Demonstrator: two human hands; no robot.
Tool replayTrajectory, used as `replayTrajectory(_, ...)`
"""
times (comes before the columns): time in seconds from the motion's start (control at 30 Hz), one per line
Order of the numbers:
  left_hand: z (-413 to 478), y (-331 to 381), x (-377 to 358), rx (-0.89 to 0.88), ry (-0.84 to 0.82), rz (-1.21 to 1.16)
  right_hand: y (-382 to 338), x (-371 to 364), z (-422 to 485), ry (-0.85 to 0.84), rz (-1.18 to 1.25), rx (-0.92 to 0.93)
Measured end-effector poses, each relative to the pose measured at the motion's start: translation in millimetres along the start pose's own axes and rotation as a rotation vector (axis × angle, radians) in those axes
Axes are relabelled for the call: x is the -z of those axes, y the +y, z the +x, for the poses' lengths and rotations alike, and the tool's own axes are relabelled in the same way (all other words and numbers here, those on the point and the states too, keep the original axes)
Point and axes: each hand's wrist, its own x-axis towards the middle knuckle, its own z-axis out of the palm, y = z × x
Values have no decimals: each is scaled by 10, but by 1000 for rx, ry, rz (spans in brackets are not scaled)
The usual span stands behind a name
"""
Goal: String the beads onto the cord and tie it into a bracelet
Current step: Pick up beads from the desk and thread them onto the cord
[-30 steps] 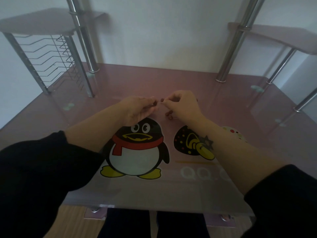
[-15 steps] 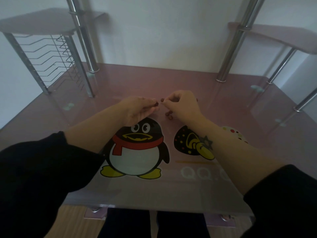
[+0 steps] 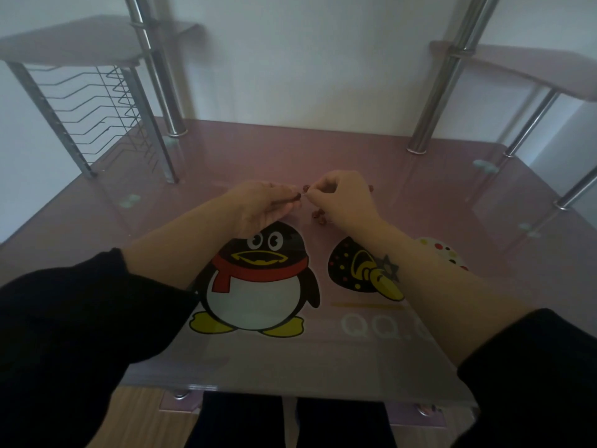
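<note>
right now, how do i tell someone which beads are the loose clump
Find the big penguin picture on the pink glass desk. Just beyond its head, slightly right, beside the wrist of the right hand, lies a small clump of dark red beads. Unlike the bead pinched by the left hand, they rest on the glass, held by nobody.

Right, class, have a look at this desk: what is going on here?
A person is stringing beads over a pink glass table printed with a penguin. The left hand pinches a short row of dark red beads. The right hand pinches what seems to be the cord, fingertips nearly meeting the left's. The cord is too fine to see clearly. A few loose beads lie on the table beside the right wrist. Nothing looks tied yet.
</note>
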Motion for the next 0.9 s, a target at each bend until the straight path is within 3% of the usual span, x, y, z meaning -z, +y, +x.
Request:
replayTrajectory(0.43,35,-18,91,-1,-53,-71,30,-16,5,-46,50,25)
replayTrajectory(0.9,-8,-31,25,-43,17,-43,21,-6,34,-68,64,-8)
